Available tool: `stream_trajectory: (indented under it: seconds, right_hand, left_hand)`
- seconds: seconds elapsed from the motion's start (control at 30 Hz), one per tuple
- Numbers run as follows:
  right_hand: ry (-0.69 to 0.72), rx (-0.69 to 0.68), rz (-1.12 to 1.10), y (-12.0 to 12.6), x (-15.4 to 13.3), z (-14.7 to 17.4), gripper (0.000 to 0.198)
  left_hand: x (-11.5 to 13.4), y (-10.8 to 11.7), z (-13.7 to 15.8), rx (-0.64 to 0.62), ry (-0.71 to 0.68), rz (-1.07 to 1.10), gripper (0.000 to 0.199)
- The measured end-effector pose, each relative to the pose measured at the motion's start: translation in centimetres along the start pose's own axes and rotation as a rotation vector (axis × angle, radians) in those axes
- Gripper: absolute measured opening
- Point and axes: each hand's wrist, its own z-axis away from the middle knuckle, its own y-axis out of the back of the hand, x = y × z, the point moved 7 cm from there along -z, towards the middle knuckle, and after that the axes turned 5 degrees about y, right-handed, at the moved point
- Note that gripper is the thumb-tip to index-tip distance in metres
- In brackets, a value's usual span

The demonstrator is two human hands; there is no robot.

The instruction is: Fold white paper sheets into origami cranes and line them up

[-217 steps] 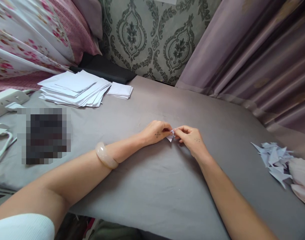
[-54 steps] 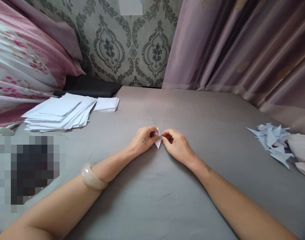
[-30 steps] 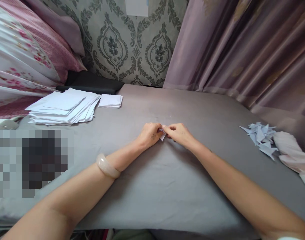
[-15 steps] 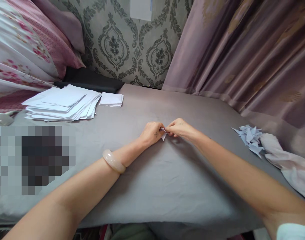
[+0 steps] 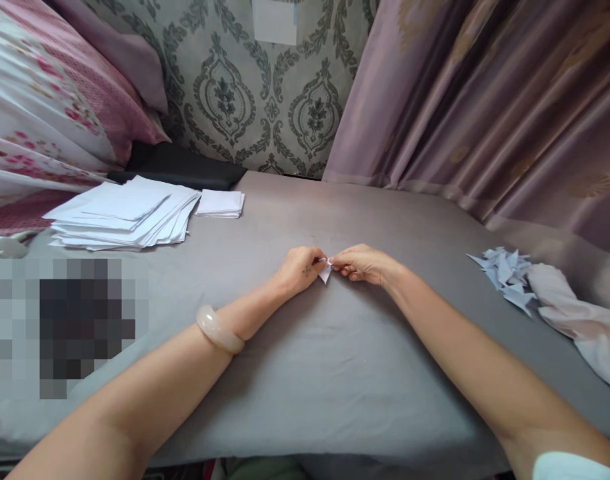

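Observation:
Between my two hands, above the middle of the grey cloth surface, is a small folded piece of white paper. My left hand is closed and pinches it from the left; a pale bangle sits on that forearm. From the right, the thumb and fingers of my right hand pinch the paper's upper edge. A pointed corner of the paper hangs down below the fingers. The rest of its folds are hidden by my fingertips.
At the back left lie a stack of white paper sheets and a smaller stack of paper. Several pointed folded paper pieces are heaped at the right, beside a crumpled pale cloth. Curtains hang behind on the right.
The view has shifted slightly. More of the folded paper now shows between my hands, and my right fingers have turned a little while still pinching it.

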Motion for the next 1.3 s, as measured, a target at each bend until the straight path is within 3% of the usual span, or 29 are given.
stream_trajectory:
  seconds: [0.83, 1.07, 1.3]
  right_hand:
    - [0.093, -0.079, 0.006, 0.8, 0.9, -1.3, 0.015]
    - [0.096, -0.090, -0.006, 0.9, 0.7, -1.4, 0.014]
    - [0.187, 0.019, -0.170, 1.6, 1.0, -1.5, 0.013]
  left_hand:
    - [0.4, 0.5, 0.3, 0.084, 0.054, -0.051, 0.019]
    - [-0.2, 0.6, 0.3, 0.129, 0.114, 0.043, 0.019]
    - [-2.5, 1.5, 0.1, 0.277, 0.275, 0.247, 0.023]
